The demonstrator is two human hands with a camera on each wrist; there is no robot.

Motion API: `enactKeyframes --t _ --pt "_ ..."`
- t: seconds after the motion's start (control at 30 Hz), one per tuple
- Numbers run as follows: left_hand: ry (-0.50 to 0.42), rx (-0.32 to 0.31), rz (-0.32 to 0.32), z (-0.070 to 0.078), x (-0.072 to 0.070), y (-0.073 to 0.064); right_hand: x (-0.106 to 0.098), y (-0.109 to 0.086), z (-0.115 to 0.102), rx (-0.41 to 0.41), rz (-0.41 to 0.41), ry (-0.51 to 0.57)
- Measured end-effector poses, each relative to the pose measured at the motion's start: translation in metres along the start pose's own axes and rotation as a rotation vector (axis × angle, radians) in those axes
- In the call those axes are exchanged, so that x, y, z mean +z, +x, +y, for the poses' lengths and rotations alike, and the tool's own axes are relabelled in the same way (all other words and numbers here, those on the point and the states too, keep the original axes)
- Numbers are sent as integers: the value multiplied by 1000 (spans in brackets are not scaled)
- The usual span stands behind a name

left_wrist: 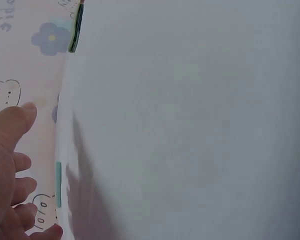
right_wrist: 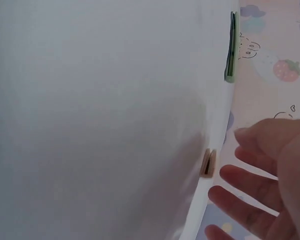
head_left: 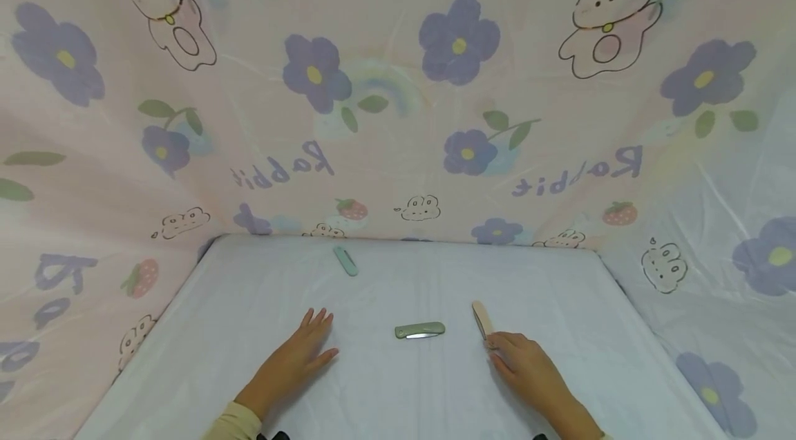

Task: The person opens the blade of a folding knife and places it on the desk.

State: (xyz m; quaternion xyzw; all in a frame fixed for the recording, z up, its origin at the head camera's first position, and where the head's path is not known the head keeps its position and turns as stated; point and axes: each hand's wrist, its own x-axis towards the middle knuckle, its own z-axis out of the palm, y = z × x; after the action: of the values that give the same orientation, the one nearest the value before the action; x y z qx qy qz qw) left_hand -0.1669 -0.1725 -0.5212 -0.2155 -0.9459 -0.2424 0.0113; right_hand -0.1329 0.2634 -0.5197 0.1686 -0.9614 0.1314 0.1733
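Observation:
Three folding knives lie on the white-covered table. The mint one (head_left: 345,261) is toward the back, left of centre. A sage-green folding knife (head_left: 413,330) lies crosswise in the middle, its blade edge showing along the handle. Farther right is a beige folding knife (head_left: 479,312), slanted, its near end beside the fingertips of my right hand (head_left: 528,367). In the right wrist view those fingers are apart, with a gap between them and the beige knife (right_wrist: 208,163). My left hand (head_left: 301,350) has its fingers spread over the table, left of the green knife, holding nothing.
A white cloth covers the tabletop (head_left: 385,398). Patterned fabric (head_left: 385,122) with rabbits and purple flowers hangs behind the table and along both sides.

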Motion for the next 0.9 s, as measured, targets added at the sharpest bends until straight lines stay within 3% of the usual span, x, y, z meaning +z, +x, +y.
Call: enactKeyframes --t 0.37,0.63,0.9 --pt "18 51 23 16 10 7 4 16 -20 -74 -41 -12" --pt "57 72 39 25 11 12 10 23 -28 -127 -23 18" --pt "107 141 62 34 15 22 22 30 -34 -136 -51 -5"
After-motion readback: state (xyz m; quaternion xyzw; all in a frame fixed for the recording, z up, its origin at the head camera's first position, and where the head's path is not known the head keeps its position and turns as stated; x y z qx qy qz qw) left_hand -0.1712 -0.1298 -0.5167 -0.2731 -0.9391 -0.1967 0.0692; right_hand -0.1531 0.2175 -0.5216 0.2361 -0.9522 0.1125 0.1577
